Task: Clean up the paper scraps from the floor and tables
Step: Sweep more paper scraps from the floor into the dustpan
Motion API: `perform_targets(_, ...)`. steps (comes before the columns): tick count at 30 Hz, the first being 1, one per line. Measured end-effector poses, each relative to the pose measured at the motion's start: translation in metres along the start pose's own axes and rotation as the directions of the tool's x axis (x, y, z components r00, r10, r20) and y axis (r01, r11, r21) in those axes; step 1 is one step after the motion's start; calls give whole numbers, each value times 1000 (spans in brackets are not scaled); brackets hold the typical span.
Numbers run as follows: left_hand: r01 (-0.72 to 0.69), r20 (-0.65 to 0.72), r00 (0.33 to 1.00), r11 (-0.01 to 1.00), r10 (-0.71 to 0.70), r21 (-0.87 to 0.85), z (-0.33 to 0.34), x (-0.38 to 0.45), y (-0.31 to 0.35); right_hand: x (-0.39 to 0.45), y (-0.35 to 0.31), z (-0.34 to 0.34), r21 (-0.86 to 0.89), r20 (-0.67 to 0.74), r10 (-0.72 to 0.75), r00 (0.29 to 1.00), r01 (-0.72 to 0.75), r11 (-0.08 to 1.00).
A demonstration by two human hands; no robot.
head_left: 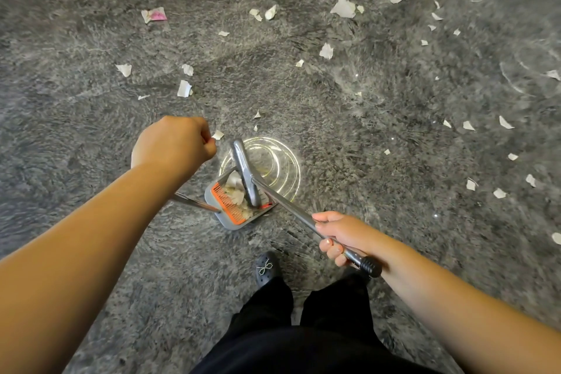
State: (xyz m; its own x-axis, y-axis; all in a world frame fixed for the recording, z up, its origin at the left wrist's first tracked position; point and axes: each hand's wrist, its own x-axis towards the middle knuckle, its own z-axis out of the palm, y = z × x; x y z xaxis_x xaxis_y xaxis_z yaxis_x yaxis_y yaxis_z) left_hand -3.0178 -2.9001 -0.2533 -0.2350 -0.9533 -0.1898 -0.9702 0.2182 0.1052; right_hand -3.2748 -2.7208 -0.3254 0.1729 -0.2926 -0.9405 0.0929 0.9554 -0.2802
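Two hands are at work here: the left grip (174, 143) and the right grip (337, 235). One dustpan (226, 218) stands on the floor (91, 130), with one orange comb strip (226, 203) along its edge and a few scraps inside, too bunched to count. One broom (246, 173), with one long metal handle (288, 206). One dark shoe (267, 267) shows. Loose paper scraps (343, 6) on the floor run to several dozen, mostly toward the far right corner; only one scrap with pink on it (154, 14), at far left
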Motion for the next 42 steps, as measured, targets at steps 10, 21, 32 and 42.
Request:
perform_targets(10, 86, -24, 996, 995, -87, -60, -5, -12, -31, -21, -16, 17, -66, -86, -36, 996, 30, 997)
perform_targets(21, 282, -45, 955, 944, -294, -172, -22, -35, -79, -16, -41, 15, 1, -178, -86, 980, 87, 996)
perform_targets(32, 364, -70, 923, 917, -378, -162, -48, -17, -118, 16, -117, 3, -18, -216, -130, 968, 129, 991)
perform_targets(42, 388, 0, 921, 919, -389, -75, -41, 61, -136, 69, -223, -20, -99, -228, -112, 967, 92, 991)
